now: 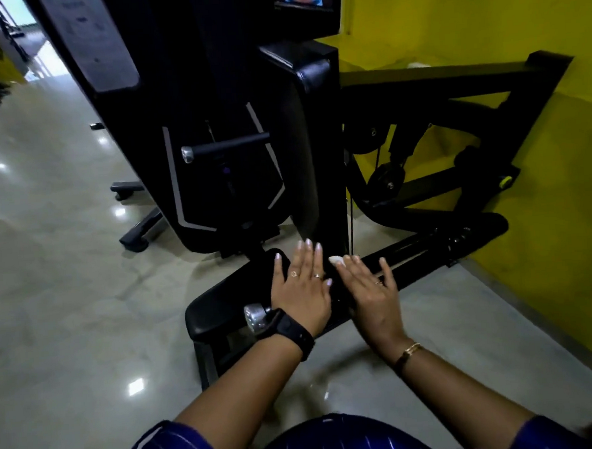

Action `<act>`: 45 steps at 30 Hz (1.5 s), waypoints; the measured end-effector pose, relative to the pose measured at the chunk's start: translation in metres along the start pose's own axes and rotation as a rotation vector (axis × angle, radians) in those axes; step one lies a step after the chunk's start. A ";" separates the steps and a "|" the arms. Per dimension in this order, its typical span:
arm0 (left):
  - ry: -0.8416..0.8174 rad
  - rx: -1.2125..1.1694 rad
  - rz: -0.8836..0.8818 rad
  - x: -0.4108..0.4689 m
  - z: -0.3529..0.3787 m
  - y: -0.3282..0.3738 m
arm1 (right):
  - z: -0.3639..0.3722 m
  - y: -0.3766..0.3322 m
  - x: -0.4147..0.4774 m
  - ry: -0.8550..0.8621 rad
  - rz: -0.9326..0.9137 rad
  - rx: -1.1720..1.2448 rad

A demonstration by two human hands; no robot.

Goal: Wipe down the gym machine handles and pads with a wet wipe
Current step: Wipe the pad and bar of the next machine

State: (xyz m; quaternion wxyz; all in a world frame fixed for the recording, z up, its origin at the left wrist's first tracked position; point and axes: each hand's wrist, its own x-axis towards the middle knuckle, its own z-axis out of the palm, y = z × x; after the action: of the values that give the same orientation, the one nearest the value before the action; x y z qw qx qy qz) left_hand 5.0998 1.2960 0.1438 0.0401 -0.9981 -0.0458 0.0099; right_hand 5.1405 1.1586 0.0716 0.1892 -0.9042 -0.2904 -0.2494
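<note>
left hand (pixel 300 292) is lying flat, fingers straight and slightly spread, palm down on the black padded seat (pixel 220 304) of the gym machine; it is gripping nothing. it is wearing a black wrist watch (pixel 290 331) and rings. right hand (pixel 370 289) is reaching forward just beside the left, fingers also straight, thumb spread outward; it is open, not curled round anything. a small white wet wipe (pixel 336 259) is showing at the tips of its forefingers, at the rear right corner of the seat, near the foot of the tall black upright back pad (pixel 306 155). whether the fingertips are pressing the wipe onto the surface or only covering it cannot be told, as this hand is blurred. a thin gold bracelet (pixel 407 352) is sitting on the right wrist. a silver round knob (pixel 255 318) is projecting at the seat's left side, just beside the watch. a black bar handle with a silver end cap (pixel 228 146) is standing out further up the machine, well apart from both hands. a glossy pale floor (pixel 67 270) and a yellow wall (pixel 482 18) are surrounding the unit.
</note>
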 end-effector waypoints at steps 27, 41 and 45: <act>-1.084 -1.793 -0.104 0.031 0.021 -0.140 | 0.012 -0.195 -0.001 0.172 0.334 0.129; -1.361 -1.605 0.019 0.076 0.035 -0.135 | 0.040 -0.226 0.012 -0.028 0.143 -0.271; -1.412 -1.559 0.094 0.084 0.032 -0.136 | 0.048 -0.231 0.024 0.002 0.229 -0.459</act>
State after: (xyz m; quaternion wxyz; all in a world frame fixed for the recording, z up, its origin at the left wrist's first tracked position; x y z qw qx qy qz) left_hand 5.1701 1.4417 0.1215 -0.6491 -0.5161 -0.0135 0.5586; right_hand 5.0310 1.3677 0.0917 0.0065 -0.9503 -0.1217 -0.2864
